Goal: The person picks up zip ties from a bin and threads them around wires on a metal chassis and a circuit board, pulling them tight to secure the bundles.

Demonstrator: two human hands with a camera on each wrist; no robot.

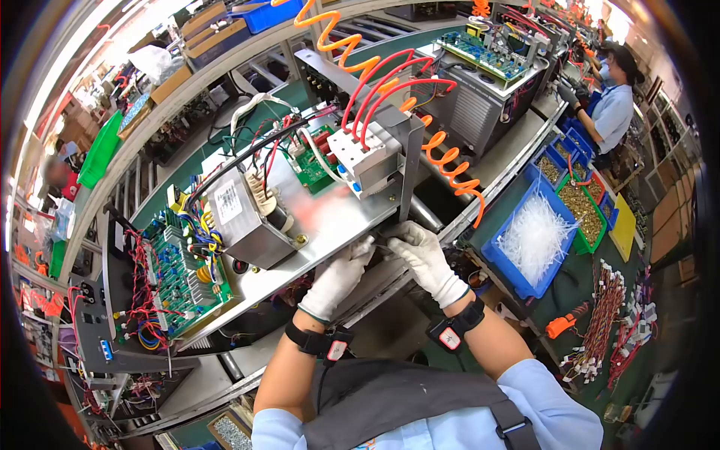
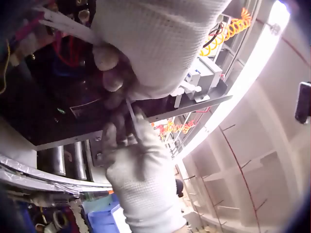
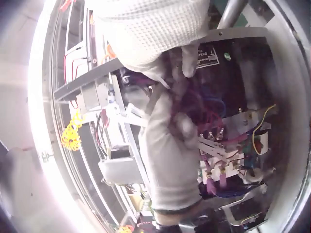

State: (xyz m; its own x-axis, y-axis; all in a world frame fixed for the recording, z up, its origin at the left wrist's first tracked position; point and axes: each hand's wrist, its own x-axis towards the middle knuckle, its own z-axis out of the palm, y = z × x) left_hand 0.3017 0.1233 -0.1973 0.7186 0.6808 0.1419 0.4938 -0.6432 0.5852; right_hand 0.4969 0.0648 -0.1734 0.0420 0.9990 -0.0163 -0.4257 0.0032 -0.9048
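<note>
From where I stand, the person's two gloved hands meet at the near edge of a metal plate [image 1: 331,231], the right hand [image 1: 426,259] just beside the left hand [image 1: 339,281]; a thin pale strip [image 2: 132,117] lies right where the fingertips come together, along the right thumb, and the right fingers look drawn in narrow, pinching it; the left fingers are curled too, a bunch of white strips [image 3: 214,148] running out from their grip, though whether they also touch the thin one I cannot tell. From the head both strips are lost, the plate's edge and the gloves covering the spot; the wrist views look in at the dark side instead, with a black panel [image 2: 43,107] bearing a label [image 3: 208,57], and the right wrist shows purple wires [image 3: 209,116] close by the fingers. Only the head view gives the top of the plate; there sit a boxy metal component [image 1: 244,217], a green circuit board [image 1: 180,270] and a pale block [image 1: 367,157] with red cables [image 1: 365,97] rising from it; a blue bin [image 1: 491,251] stands off to the right.
</note>
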